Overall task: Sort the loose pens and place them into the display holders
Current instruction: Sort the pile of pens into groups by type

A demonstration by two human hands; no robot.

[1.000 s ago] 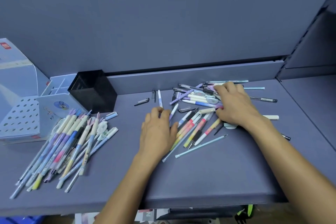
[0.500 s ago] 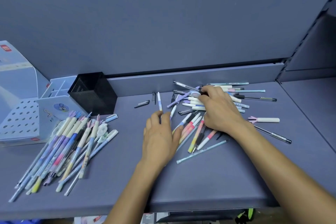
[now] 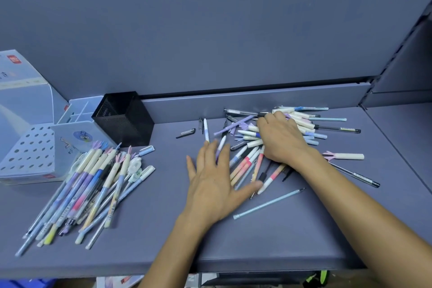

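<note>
Head view: your left hand (image 3: 214, 184) is lying flat and open on the counter (image 3: 292, 236), fingers touching the loose pens (image 3: 244, 163). Your right hand (image 3: 280, 140) is resting on top of them; whether it is gripping one cannot be told.

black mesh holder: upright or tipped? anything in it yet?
Black mesh holder: upright, open top facing up. Nothing shows above its rim; its dark inside cannot be read.

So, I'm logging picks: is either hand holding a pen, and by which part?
Left hand lies flat with its fingers spread and holds nothing. Right hand curls over the loose pens; whether it has a grip on one cannot be told.
</note>
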